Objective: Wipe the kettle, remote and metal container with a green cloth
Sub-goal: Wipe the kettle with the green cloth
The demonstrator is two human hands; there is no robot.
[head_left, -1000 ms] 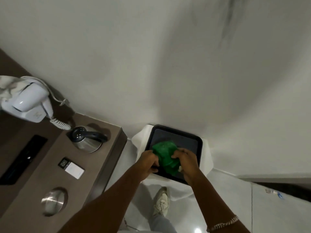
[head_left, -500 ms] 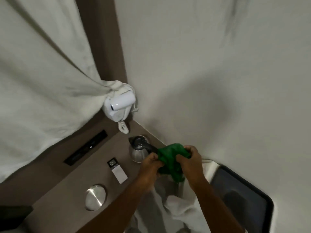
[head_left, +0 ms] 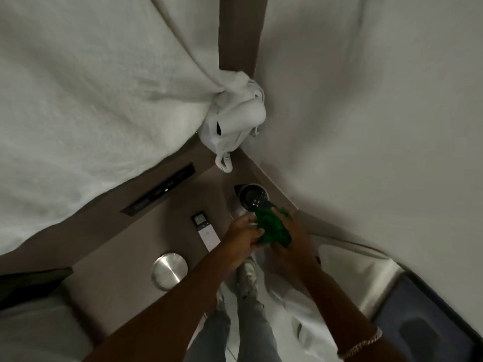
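Note:
Both hands hold a bunched green cloth [head_left: 274, 228] just in front of the kettle. My left hand [head_left: 244, 232] grips its left side, my right hand [head_left: 292, 240] its right side. The steel kettle [head_left: 252, 198] with a black lid stands at the far right corner of the brown counter [head_left: 125, 262], and the cloth covers part of its handle. A white remote [head_left: 206, 229] with a small screen lies flat to the left of my left hand. Nearer me, by my left forearm, sits the round metal container [head_left: 170, 270].
A white wall-mounted hair dryer [head_left: 235, 124] with a coiled cord hangs above the kettle, with a white towel [head_left: 91, 100] draped to its left. A black panel [head_left: 159, 192] is set in the counter's back. A black bin [head_left: 428, 320] with a white liner stands at the lower right.
The view has swung left from the bin to the counter. Both hands have carried the green cloth from over the bin up to the kettle's handle.

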